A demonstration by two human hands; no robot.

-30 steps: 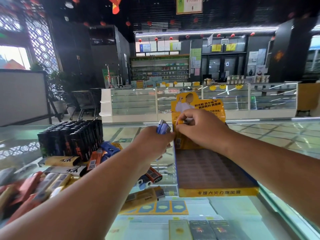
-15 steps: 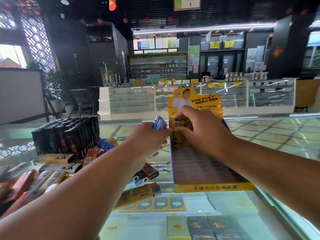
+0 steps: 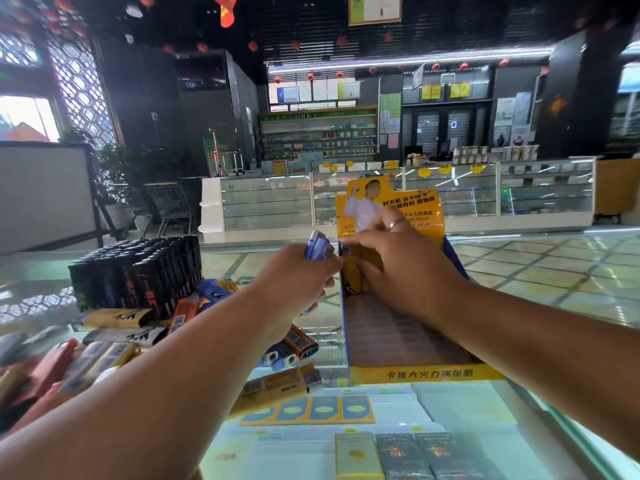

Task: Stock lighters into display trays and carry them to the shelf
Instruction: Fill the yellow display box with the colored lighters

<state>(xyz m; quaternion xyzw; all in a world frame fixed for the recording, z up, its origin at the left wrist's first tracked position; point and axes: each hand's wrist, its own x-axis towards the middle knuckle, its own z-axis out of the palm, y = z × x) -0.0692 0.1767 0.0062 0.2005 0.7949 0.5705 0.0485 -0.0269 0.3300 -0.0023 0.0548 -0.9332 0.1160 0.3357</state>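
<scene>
Head view: left hand (image 3: pixel 298 271) was clenched round a small bunch of blue lighters (image 3: pixel 318 247), their metal tops sticking up above the knuckles, just left of the display tray (image 3: pixel 427 374). Right hand (image 3: pixel 405 261), with a ring on one finger, pinched a yellow lighter (image 3: pixel 351 271) upright at the tray's far left corner, against the yellow header card (image 3: pixel 420 202). The tray's brown slotted floor was visible nearer the camera than that hand. The tray sat on the glass bench (image 3: pixel 554 278), its yellow front lip toward the camera. On the bench to the left stood a block of black lighters (image 3: pixel 138 271), packed upright. Loose lighters (image 3: pixel 298 344) in orange, blue and yellow lay between that block and the tray, some under the left forearm.
</scene>
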